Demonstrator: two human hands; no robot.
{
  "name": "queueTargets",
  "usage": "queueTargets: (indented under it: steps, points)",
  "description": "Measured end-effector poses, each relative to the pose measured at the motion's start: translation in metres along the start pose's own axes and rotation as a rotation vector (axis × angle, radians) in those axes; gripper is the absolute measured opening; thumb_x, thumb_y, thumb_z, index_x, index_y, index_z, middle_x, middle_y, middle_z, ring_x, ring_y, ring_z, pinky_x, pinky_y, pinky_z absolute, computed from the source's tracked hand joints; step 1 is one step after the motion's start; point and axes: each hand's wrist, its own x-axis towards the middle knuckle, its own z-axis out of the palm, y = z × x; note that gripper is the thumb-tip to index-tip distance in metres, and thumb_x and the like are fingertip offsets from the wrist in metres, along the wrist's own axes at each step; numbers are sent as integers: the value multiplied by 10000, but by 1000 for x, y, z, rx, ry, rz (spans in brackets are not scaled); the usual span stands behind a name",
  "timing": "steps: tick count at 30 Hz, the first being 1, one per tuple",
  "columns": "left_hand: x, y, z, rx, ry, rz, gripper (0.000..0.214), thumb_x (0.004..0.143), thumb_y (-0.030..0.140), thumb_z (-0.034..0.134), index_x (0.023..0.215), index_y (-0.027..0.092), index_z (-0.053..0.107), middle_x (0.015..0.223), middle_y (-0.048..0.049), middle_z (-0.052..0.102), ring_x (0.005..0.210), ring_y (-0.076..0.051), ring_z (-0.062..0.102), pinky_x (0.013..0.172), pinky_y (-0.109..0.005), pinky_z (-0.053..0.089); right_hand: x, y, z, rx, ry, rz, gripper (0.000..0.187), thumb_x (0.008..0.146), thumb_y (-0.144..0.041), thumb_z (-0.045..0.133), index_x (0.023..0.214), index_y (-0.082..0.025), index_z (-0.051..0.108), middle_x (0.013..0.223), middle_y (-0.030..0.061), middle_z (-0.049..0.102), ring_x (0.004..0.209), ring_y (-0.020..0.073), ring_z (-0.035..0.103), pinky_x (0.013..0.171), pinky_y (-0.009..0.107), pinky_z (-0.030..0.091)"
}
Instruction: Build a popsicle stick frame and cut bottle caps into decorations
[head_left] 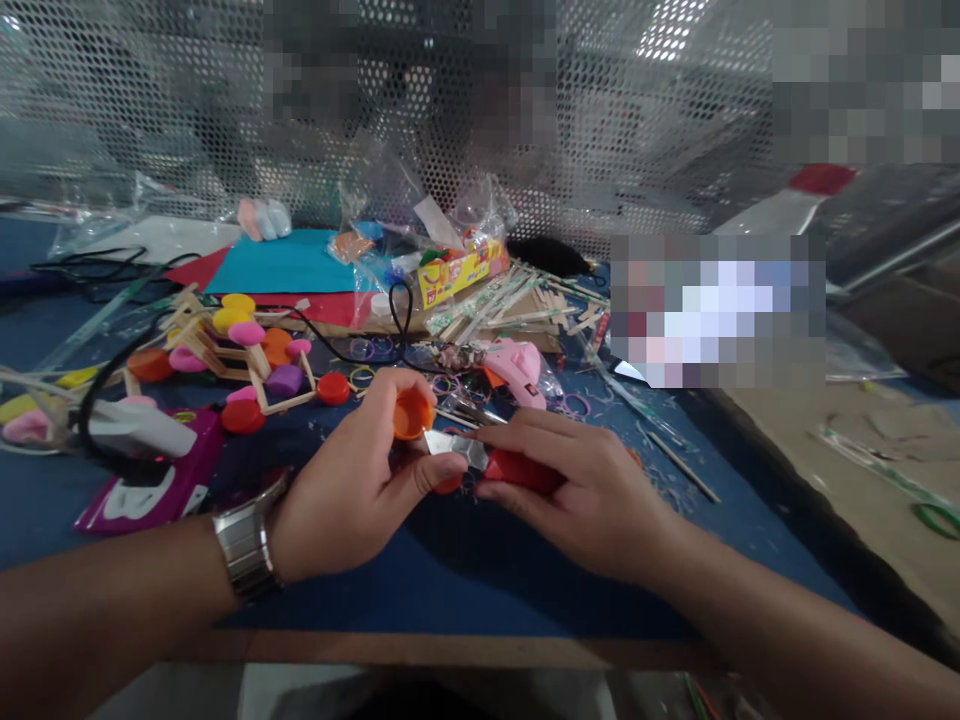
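Observation:
In front of me, my left hand (358, 470) is closed around an orange bottle cap (413, 412), its hollow side facing me. A red-handled utility knife (517, 470) is gripped in my right hand (585, 490). Its silver blade end reaches the cap's lower right edge, and my left thumb lies against the metal. Whether the blade has gone into the plastic I cannot tell. Below the thumb, part of a red-orange round piece (448, 485) shows. A pair of scissors (476, 410) lies partly hidden just beyond my right fingers.
Left of my hands stand wooden-stick frames (225, 355) with coloured round pieces. A purple glue-gun-like tool (161, 470) lies nearer, with a black cable. Behind are a pink glue gun (517, 368), loose sticks (517, 305), a yellow box (465, 272) and blue paper (277, 265).

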Motion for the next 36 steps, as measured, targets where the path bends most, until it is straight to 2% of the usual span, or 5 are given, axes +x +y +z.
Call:
queueTargets:
  steps: [5, 11, 27, 31, 36]
  points:
    - [-2, -1, 1, -5, 26, 15, 314, 967, 407, 653, 1137, 219, 468, 887, -11, 571, 697, -181, 555, 656, -325, 428, -1, -1, 1, -9, 6, 3, 283, 971, -385, 685, 1158, -175, 719, 920, 95, 755, 784, 213, 734, 717, 320, 586]
    - [-3, -2, 1, 104, 14, 78, 283, 1010, 402, 579, 1155, 205, 436, 894, -26, 603, 732, -201, 580, 685, -345, 420, 0, -3, 2, 3, 16, -19, 287, 984, -382, 671, 1160, -159, 710, 894, 88, 745, 745, 198, 720, 671, 303, 561]
    - [-2, -2, 1, 137, -10, 66, 280, 1018, 425, 558, 1133, 196, 443, 937, -39, 608, 771, -201, 596, 681, -334, 436, 0, -3, 2, -12, 19, -35, 290, 990, -357, 663, 1155, -124, 715, 896, 91, 741, 751, 190, 719, 671, 289, 552]
    - [-1, 0, 1, 29, -14, 14, 380, 976, 487, 605, 1147, 183, 456, 933, -28, 569, 753, -181, 573, 662, -316, 471, 0, -3, 2, -16, 25, -40, 289, 994, -357, 659, 1171, -135, 713, 894, 75, 743, 757, 183, 719, 688, 285, 552]
    - [1, 2, 1, -253, -117, -149, 451, 937, 517, 661, 1137, 184, 432, 801, 40, 496, 619, -112, 493, 523, -226, 424, 1, -3, 0, -19, 18, -49, 278, 982, -333, 675, 1164, -129, 719, 901, 78, 749, 771, 186, 723, 710, 284, 559]
